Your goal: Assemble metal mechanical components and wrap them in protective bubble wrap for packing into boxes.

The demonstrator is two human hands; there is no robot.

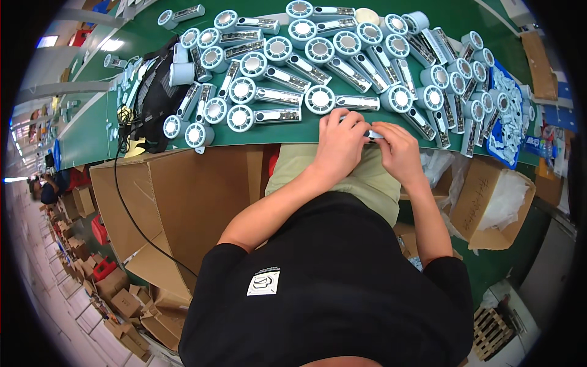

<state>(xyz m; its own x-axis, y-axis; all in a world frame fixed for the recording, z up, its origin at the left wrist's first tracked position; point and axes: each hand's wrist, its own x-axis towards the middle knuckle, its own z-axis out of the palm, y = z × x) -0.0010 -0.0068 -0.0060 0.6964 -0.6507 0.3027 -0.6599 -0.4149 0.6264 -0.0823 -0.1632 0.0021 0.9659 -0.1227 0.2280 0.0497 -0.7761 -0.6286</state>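
Observation:
At the near edge of the green table (pixel 257 138), my left hand (pixel 342 142) and my right hand (pixel 398 150) come together, both with fingers closed. Between their fingertips shows a small light-blue plastic piece (pixel 370 134) with a dark spot, mostly hidden by the fingers. Just beyond the left hand lies a light-blue handheld fan (pixel 320 100), its handle open and circuit parts showing. Several similar fans spread across the table, among them one (pixel 400 99) beyond my right hand.
A blue tray (pixel 510 122) heaped with light-blue plastic pieces stands at the right. Black mesh fabric (pixel 160 92) and a cable (pixel 125 205) lie at the left. Cardboard boxes (pixel 195 202) stand below the table's edge, another (pixel 489 205) at right. A person (pixel 47 186) is far left.

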